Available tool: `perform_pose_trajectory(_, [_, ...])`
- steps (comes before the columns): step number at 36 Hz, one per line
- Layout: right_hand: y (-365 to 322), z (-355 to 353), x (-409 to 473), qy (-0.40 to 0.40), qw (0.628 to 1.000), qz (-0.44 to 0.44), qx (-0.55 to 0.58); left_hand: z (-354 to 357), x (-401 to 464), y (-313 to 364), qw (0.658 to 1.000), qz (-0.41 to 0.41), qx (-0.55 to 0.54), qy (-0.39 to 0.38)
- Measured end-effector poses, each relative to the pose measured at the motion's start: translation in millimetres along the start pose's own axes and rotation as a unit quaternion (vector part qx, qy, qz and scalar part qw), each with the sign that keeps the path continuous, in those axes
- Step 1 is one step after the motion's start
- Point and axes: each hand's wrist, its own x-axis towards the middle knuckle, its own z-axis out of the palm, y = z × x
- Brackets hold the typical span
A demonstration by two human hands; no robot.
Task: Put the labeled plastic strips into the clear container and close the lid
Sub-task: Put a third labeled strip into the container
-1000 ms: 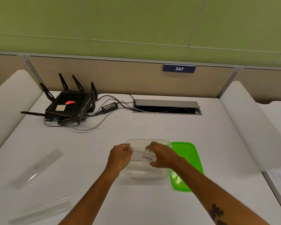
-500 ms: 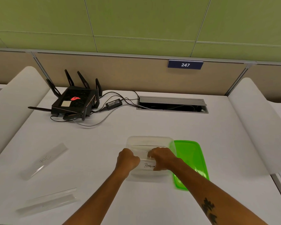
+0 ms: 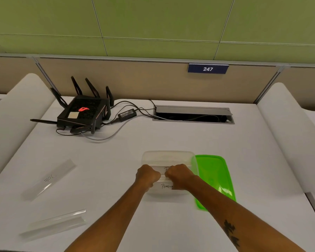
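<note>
Both hands are curled into fists inside the clear container, which sits open on the white worktop at centre; left hand and right hand are knuckle to knuckle, almost touching, each closed on the penguin strip, its handwritten "PENGUIN" label readable through the near wall just below the knuckles. A second partial mark shows between the fists; can't tell if it's a reflection or another strip. Green lid lies flat on the worktop at 3 o'clock of the container, its left edge tucked against the container's right side. Two more strips are out on the worktop, well apart from the container: labeled strip at 9 o'clock, lying diagonal, and a plain-looking strip at 8 o'clock, label not visible. Black router with cables at 11 o'clock near the partition
</note>
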Motion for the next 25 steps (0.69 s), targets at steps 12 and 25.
perform_pose_trajectory(12, [-0.3,-2.1,-1.4,-0.020,1.000,-0.018,-0.012,-0.4,-2.0,0.7,1.000,0.003,-0.010,0.002])
perform_pose_trajectory(25, [1.0,-1.4,-7.2,-0.019,0.999,0.023,0.038,-3.9,-11.2,-0.5,0.999,0.016,-0.036,-0.008])
